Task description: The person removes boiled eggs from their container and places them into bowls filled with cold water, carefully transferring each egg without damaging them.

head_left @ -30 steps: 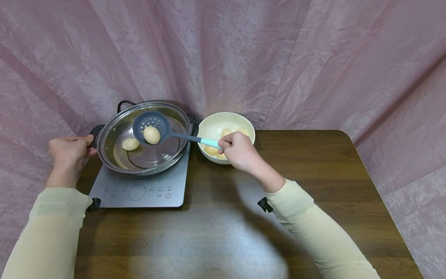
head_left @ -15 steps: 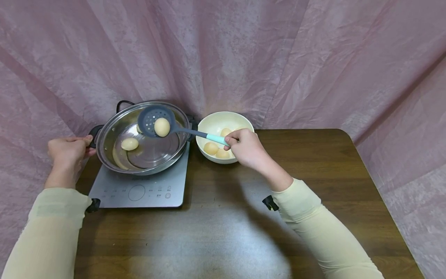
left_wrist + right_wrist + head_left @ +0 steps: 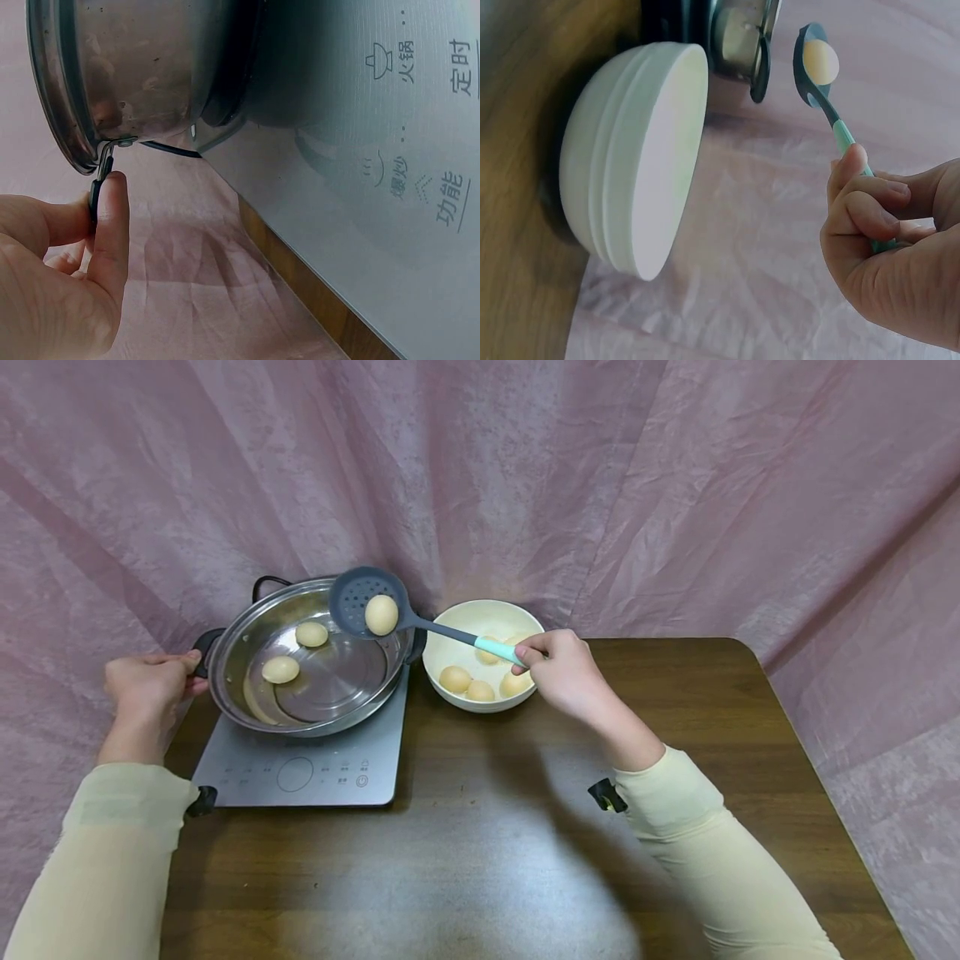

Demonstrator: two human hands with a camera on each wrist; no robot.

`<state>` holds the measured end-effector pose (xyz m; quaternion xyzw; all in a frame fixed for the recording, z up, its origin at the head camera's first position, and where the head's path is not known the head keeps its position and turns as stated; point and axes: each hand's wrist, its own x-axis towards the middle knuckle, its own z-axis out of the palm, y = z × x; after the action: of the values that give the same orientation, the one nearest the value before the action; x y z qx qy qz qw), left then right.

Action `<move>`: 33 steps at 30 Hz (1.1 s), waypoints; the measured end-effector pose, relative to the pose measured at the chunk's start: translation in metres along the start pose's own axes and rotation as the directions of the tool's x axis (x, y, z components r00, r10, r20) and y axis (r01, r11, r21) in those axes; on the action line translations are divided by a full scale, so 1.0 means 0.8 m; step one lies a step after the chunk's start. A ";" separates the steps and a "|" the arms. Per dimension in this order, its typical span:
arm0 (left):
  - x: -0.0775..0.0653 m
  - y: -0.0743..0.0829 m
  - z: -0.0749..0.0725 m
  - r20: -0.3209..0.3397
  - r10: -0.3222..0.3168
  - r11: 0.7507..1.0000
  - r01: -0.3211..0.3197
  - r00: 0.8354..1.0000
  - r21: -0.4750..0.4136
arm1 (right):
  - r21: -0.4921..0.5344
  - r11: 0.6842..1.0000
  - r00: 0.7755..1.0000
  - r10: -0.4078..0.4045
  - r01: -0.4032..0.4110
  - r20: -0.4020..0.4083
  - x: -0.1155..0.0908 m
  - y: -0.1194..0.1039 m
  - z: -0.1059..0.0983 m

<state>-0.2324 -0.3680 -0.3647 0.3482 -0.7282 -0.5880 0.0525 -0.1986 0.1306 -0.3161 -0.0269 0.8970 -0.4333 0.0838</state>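
Note:
My right hand (image 3: 566, 675) grips the mint-green handle of a grey slotted skimmer (image 3: 352, 602). One egg (image 3: 382, 615) rides in the skimmer's head, raised over the right rim of the steel pot (image 3: 330, 727). In the right wrist view the skimmer's egg (image 3: 821, 61) is well above the bowl's level. My left hand (image 3: 150, 683) pinches the pot's black side handle (image 3: 95, 201) between thumb and fingers. Two eggs (image 3: 281, 670) lie in shallow water in the pot. Below the right hand, a white bowl (image 3: 450, 631) holds several eggs (image 3: 454, 679).
The pot stands on a flat induction cooker (image 3: 247, 789) with printed controls. A black cord (image 3: 262, 581) curves behind the pot. The wooden table (image 3: 450, 860) backs onto a pink curtain (image 3: 525, 485). The pot's right handle (image 3: 417, 645) is close beside the bowl.
My right hand has carried the skimmer and its egg right and upward, from over the pot's middle to its right rim. Another egg in the pot has come into view. My left hand stays put.

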 end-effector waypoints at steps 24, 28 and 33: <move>0.003 0.003 0.007 0.011 0.001 1.000 -0.001 1.000 0.018 | -0.053 0.996 0.990 0.061 -0.068 -0.130 -0.016 0.061 -0.068; 0.003 0.004 0.007 0.017 0.003 1.000 -0.003 1.000 0.008 | -0.086 0.994 0.986 0.060 -0.075 -0.157 -0.017 0.072 -0.069; 0.001 0.003 0.007 0.016 0.009 1.000 -0.009 1.000 0.018 | -0.130 0.988 0.979 0.055 -0.081 -0.195 -0.018 0.085 -0.067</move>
<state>-0.2369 -0.3641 -0.3646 0.3405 -0.7354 -0.5840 0.0462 -0.1924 0.2165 -0.3347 0.0397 0.9289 -0.3681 0.0103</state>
